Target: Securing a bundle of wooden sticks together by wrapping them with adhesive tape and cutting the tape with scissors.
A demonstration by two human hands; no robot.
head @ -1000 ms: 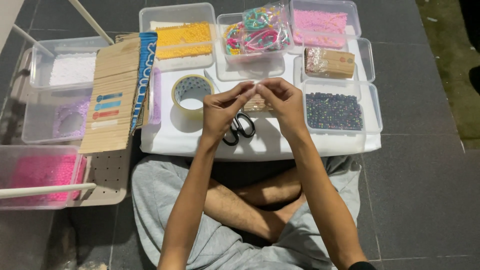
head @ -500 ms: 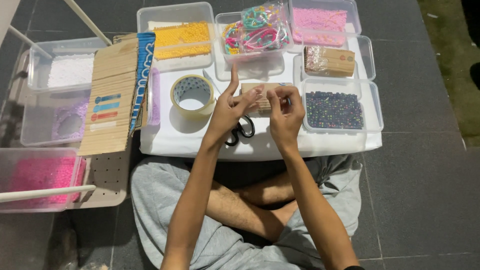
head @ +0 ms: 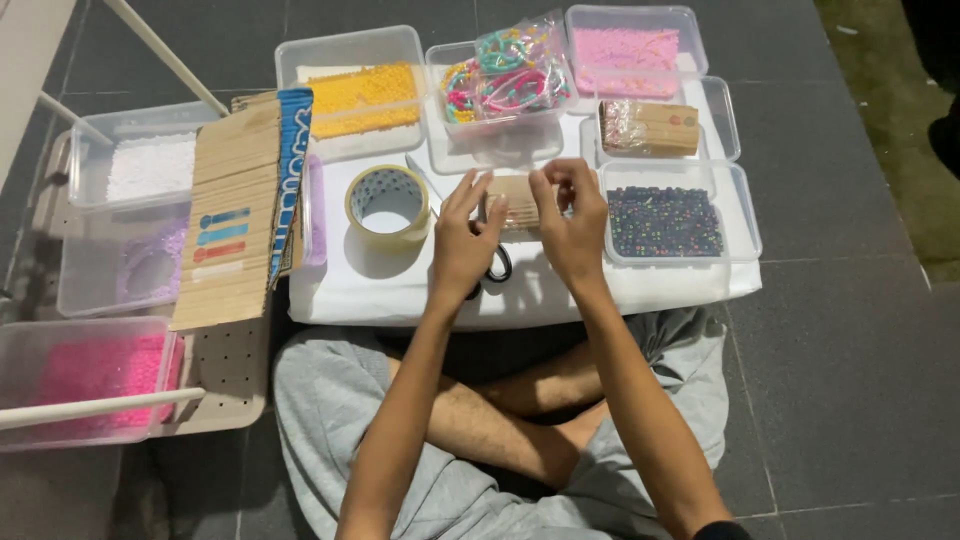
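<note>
My left hand [head: 462, 243] is raised over the white board [head: 400, 290] on my lap, its fingers spread and holding nothing that I can see. A short gap to its right, my right hand [head: 573, 228] has thumb and fingers pinched together; whether something thin sits in the pinch does not show. Between the two hands lies a small bundle of pale wooden sticks [head: 517, 207]. Black-handled scissors [head: 499, 267] lie partly hidden under my left hand. A roll of clear tape [head: 388, 202] stands just left of that hand.
Clear boxes ring the board: dark beads [head: 665, 222], yellow beads [head: 365, 95], bagged colourful bracelets [head: 505, 75], pink beads [head: 625, 47], wrapped sticks [head: 650, 128]. On the left are a cardboard sheet [head: 235, 215], a white-bead box [head: 150, 165] and a bright pink box [head: 90, 375].
My hands were pressed together fingertip to fingertip; they have since drawn apart, and my left hand's fingers have opened out.
</note>
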